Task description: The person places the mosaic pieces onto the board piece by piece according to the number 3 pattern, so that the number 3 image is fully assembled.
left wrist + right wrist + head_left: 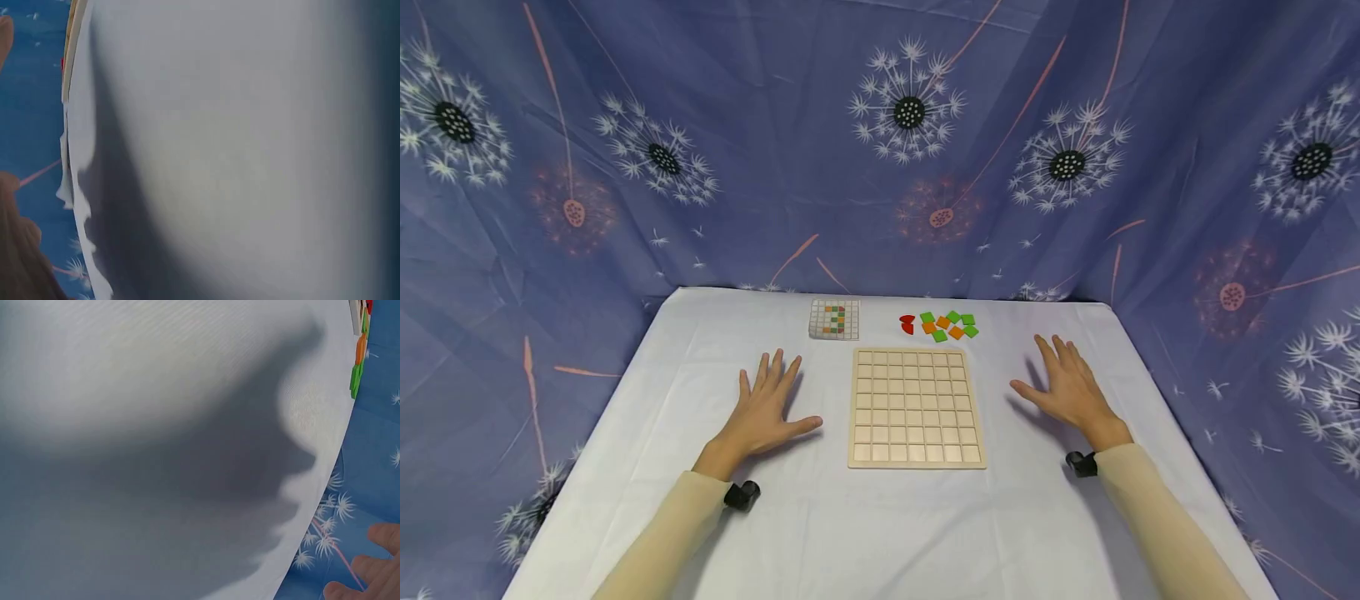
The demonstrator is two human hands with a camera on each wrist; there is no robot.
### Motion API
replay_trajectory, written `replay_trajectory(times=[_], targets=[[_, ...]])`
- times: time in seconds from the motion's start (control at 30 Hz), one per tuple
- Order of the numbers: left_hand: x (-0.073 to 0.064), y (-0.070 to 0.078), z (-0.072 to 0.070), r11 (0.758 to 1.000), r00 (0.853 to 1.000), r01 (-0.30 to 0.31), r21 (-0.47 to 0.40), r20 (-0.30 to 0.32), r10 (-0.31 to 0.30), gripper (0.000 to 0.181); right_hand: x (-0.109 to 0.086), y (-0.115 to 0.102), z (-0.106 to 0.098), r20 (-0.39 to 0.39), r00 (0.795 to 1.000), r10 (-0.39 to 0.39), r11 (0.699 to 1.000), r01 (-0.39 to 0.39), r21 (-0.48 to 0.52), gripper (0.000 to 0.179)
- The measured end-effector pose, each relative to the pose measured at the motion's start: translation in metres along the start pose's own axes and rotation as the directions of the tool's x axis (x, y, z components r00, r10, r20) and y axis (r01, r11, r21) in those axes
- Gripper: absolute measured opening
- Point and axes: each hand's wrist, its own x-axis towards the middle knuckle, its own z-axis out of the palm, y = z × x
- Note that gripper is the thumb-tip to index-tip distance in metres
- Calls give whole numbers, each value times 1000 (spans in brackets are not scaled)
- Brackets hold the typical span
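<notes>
Coloured tiles (943, 322) lie scattered beyond a flat, pale gridded board (914, 402).

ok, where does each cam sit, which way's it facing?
Head: on the head, facing forward-down at a square pale wooden grid board; left hand, right hand and cream sleeves show.
Left wrist: on that wrist, sideways, facing low across the white cloth tabletop; left fingers at left edge.
Right wrist: likewise; right fingers lower right.
Head and right wrist share the flat green and orange tiles; all, the blue dandelion-print curtain.
</notes>
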Motion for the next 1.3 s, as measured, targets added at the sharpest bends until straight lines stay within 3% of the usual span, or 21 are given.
replay_trajectory(times=[0.47,0.83,1.3], targets=[[12,36,14,989,993,-111,-96,38,115,120,18,-18,9,27,1000,-16,996,14,89,106],[21,51,26,976,982,-164,-145,73,176,124,34,-42,15,82,997,10,985,-23,169,109],[32,62,34,977,974,-142,-157,153,166,129,59,-75,24,130,991,-42,949,-1,315,107]])
